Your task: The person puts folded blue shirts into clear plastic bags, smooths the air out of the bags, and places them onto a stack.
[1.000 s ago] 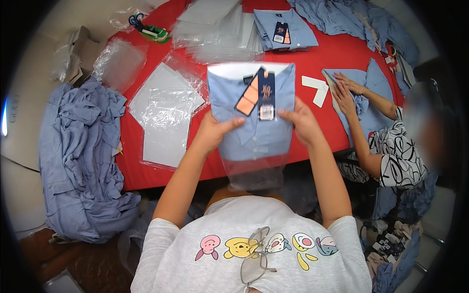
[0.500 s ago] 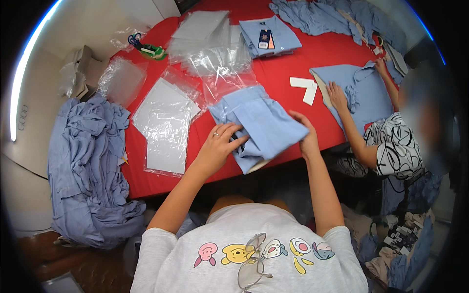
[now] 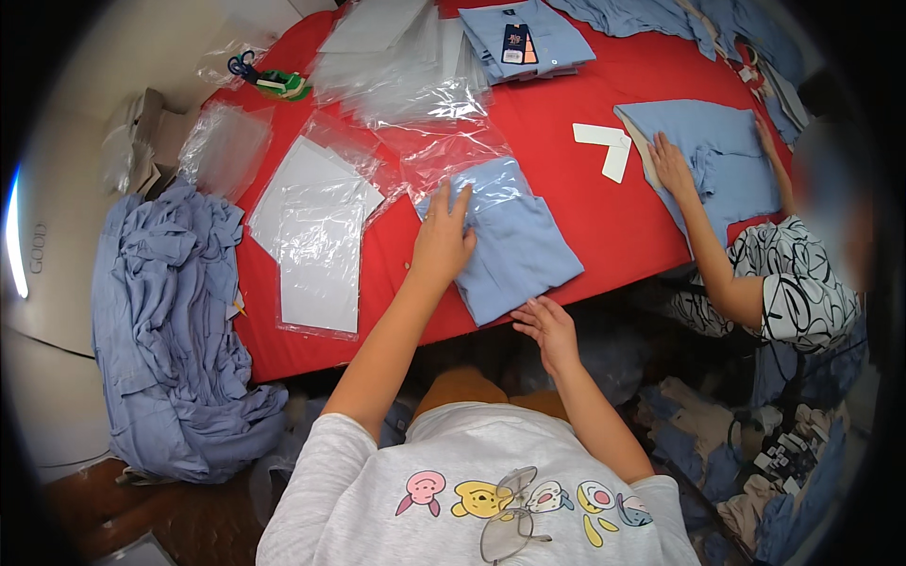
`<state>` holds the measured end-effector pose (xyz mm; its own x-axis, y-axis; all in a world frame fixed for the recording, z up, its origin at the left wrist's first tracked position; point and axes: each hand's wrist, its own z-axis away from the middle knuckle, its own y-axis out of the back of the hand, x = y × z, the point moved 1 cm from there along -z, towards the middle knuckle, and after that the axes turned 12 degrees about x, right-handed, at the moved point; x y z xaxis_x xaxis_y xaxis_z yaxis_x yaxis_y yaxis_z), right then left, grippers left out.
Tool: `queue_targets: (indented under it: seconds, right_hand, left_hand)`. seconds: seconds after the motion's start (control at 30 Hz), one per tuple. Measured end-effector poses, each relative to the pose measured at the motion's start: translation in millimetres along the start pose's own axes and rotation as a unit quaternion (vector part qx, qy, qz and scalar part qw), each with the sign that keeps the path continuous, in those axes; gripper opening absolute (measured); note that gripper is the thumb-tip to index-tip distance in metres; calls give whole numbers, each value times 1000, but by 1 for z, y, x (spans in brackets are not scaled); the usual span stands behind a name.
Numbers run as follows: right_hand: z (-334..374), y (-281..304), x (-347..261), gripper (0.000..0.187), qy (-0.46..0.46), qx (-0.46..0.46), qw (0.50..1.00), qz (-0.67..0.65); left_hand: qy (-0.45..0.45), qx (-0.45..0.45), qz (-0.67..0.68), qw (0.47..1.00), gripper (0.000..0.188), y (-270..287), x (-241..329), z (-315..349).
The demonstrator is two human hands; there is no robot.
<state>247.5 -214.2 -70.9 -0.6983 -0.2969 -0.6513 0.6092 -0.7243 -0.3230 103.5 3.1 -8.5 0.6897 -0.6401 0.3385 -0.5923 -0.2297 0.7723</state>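
Note:
A folded light-blue shirt [image 3: 514,247] lies face down on the red table [image 3: 604,212], its far end partly inside a clear plastic bag [image 3: 444,156]. My left hand [image 3: 442,241] presses flat on the shirt's left side, fingers spread toward the bag's mouth. At the near table edge my right hand [image 3: 545,328] touches the shirt's lower corner with loose, open fingers. Neither hand grips anything.
Clear bags with white card inserts [image 3: 316,226] lie left of the shirt. A heap of blue shirts [image 3: 160,330] hangs off the table's left side. Scissors [image 3: 247,68] and folded tagged shirts [image 3: 528,42] sit at the back. Another person's hand [image 3: 672,165] folds a shirt at right.
The shirt, held upright with its tags showing a second ago, was turned over and laid on the table. Both hands then let go of it and now rest on it.

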Motion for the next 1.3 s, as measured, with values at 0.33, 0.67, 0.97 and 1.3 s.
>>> queue_targets:
  seconds: [0.33,0.67,0.97,1.3]
  right_hand:
    - [-28,-6,-14,39,150,80,984,49]
    - [-21,4,14,19,155,-12,984,85]
    - [-39,-28,17,52,-43,-13,998,-39]
    - [-56,-62,11,48,-106,-59,980,-160]
  left_hand:
    - [7,-148,-38,988,46,-3,-18,40]
    - [-154,-85,26,984,20,-46,24,-23]
    - [-139,-101,30,985,20,-23,14,-15]
    - [-72,-157,88,981,19,22,-14,60]
